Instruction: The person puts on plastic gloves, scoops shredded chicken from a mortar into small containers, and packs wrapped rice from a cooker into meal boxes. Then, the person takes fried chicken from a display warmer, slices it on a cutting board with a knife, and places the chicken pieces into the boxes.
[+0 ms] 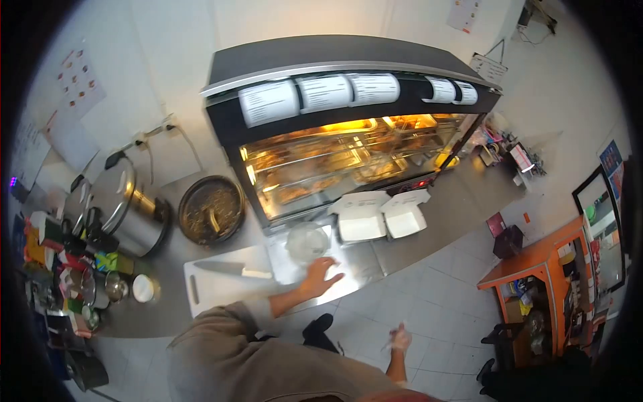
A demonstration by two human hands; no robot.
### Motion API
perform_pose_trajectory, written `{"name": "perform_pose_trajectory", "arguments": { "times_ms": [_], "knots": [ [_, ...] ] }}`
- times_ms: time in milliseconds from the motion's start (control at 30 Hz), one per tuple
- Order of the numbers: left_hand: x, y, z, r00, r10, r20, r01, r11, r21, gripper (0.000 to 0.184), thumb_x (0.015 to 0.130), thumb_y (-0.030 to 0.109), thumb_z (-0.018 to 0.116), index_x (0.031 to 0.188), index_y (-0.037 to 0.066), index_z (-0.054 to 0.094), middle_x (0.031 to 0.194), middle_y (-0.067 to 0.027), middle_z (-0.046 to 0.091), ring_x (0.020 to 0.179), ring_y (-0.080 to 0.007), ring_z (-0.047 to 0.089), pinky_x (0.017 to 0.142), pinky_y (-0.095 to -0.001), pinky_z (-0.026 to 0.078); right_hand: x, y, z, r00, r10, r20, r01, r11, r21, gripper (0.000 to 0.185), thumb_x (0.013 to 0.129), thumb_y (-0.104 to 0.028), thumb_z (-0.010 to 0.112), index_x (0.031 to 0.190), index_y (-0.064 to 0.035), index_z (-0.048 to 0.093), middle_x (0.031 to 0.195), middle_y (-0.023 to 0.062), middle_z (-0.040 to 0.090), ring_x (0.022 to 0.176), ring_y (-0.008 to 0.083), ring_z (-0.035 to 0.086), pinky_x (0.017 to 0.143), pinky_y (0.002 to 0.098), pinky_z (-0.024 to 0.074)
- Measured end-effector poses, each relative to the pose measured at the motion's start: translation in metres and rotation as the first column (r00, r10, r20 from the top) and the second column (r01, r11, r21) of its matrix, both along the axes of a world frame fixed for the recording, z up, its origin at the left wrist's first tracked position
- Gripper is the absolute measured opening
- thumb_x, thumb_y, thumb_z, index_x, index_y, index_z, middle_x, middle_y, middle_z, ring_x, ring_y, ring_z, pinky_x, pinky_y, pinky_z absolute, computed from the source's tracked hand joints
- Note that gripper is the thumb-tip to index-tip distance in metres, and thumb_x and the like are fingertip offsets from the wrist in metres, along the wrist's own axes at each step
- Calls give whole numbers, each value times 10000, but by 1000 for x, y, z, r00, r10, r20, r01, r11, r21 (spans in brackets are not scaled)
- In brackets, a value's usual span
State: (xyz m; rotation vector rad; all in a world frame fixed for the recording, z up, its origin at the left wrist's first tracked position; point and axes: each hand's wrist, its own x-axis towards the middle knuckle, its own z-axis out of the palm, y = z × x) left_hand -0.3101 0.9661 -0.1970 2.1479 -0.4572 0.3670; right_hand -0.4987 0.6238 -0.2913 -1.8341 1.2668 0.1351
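My left hand (321,278) reaches over the front edge of the steel counter, fingers apart and holding nothing. Just beyond it stands a clear round tub (307,242), blurred; whether the fingertips touch it I cannot tell. To the left of that hand, a knife (224,268) lies on a white cutting board (207,291). My right hand (400,337) hangs low over the tiled floor, away from the counter, its fingers loosely apart and slightly blurred. Two open white takeaway boxes (362,221) (405,220) sit side by side before the lit food warmer (348,50).
A dark pan (211,209) with a utensil inside stands behind the board. Large steel pots (120,214), a white-lidded tub (143,288) and crowded containers fill the left side. An orange shelf unit (552,288) stands at right. A person's dark shoe shows near it.
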Motion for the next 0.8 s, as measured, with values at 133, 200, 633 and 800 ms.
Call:
{"name": "perform_pose_trajectory", "arguments": {
  "times_ms": [133,200,633,800],
  "knots": [
    [-124,174,-13,968,212,-138,-205,977,60,246,772,236,754,903,50,659,955,-131,640,896,-291,609,803,-379,481,61,92,22,793,590,152,-567,806,-173,457,944,-404,528,881,16,696,762,135,680,639,227,620,629,392,489],
    [-195,236,46,853,519,-49,-497,839,223,296,760,231,764,966,56,643,1014,-126,623,957,-294,593,832,-369,475,69,175,27,724,587,362,-576,803,-149,336,924,-346,581,964,-19,647,759,103,635,642,194,597,649,303,492],
    [-371,491,-35,554,701,-449,-816,565,-122,369,830,247,734,1106,42,601,1055,-105,647,907,-204,618,799,-343,508,29,498,78,33,927,374,-923,172,-345,255,863,-273,638,993,-56,670,858,140,699,815,268,673,762,372,513],
    [-300,597,7,435,846,-308,-889,349,-296,415,851,282,711,1133,17,561,1071,-133,637,957,-233,617,836,-364,490,45,466,66,287,920,269,-910,349,-223,365,893,-379,597,829,-27,671,719,121,663,676,235,624,691,373,479]
  ]
}}
